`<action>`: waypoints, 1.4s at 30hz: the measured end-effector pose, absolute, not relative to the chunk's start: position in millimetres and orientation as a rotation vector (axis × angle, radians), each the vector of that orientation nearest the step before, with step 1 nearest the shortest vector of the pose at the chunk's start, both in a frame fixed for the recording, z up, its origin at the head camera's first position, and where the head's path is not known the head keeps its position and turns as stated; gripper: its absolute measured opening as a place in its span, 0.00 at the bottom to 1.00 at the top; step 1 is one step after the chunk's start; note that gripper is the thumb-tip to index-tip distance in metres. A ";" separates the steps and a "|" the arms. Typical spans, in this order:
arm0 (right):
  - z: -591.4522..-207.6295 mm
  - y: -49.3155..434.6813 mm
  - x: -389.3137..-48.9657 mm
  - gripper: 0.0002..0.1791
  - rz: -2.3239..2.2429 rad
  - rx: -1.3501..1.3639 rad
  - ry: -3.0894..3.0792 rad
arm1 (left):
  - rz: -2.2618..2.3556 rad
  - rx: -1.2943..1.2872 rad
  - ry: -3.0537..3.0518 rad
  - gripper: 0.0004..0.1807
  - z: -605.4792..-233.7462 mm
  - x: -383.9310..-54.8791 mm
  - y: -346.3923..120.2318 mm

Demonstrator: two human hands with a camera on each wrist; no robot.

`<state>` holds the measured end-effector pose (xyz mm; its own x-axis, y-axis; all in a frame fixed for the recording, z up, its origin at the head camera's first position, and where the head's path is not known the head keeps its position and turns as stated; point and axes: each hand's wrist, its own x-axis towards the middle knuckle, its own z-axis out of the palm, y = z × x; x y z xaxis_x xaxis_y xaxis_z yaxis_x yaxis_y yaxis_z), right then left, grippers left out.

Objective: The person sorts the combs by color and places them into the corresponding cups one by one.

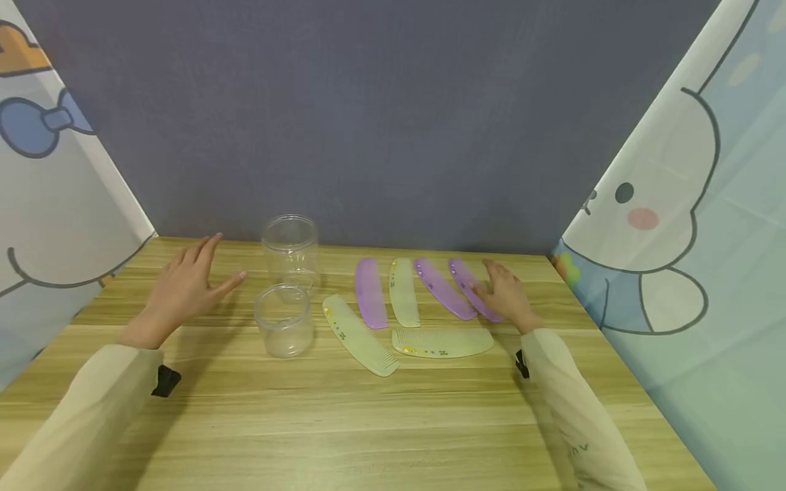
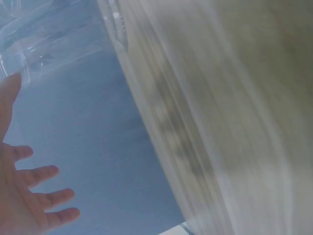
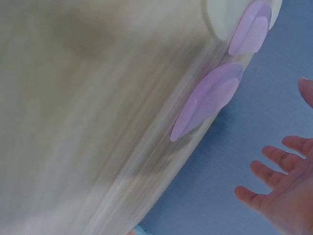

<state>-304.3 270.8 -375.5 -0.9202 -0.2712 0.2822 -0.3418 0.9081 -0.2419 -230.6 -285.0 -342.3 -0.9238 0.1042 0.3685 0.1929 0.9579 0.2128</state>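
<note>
My left hand (image 1: 184, 286) is held above the table with fingers spread, its thumb pointing toward two clear plastic jars. The taller jar (image 1: 290, 252) stands at the back, the shorter jar (image 1: 285, 327) in front of it. Over the rightmost purple comb (image 1: 469, 290) hovers my right hand (image 1: 506, 294), fingers extended and apart from the comb in the right wrist view. Left of that lie another purple comb (image 1: 443, 290), a pale green comb (image 1: 404, 293) and a third purple comb (image 1: 370, 293). Two more green combs lie nearer, one slanted (image 1: 358, 334), one crosswise (image 1: 445, 343).
The wood-grain table (image 1: 344, 429) ends at a dark grey-blue panel (image 1: 368, 123) behind. Cartoon-printed cloths hang at the left (image 1: 55, 198) and right (image 1: 712, 225) sides. Both forearms wear pale sleeves, with a black strap under each wrist.
</note>
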 end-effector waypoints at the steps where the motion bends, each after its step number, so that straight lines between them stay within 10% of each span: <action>1: -375.1 271.4 -305.9 0.35 0.440 0.453 -2.835 | -0.356 -0.218 -2.745 0.49 -340.9 -232.2 -283.6; 42: -389.1 272.7 -335.1 0.36 0.679 0.370 -3.086 | -0.922 -0.272 -2.750 0.57 -325.5 -277.5 -242.2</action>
<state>-335.1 272.7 -389.1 -0.9722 -0.2337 0.0114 -0.2169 0.8819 -0.4186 -277.5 -242.2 -325.5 -0.9568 0.1022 0.2724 0.2458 0.7849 0.5688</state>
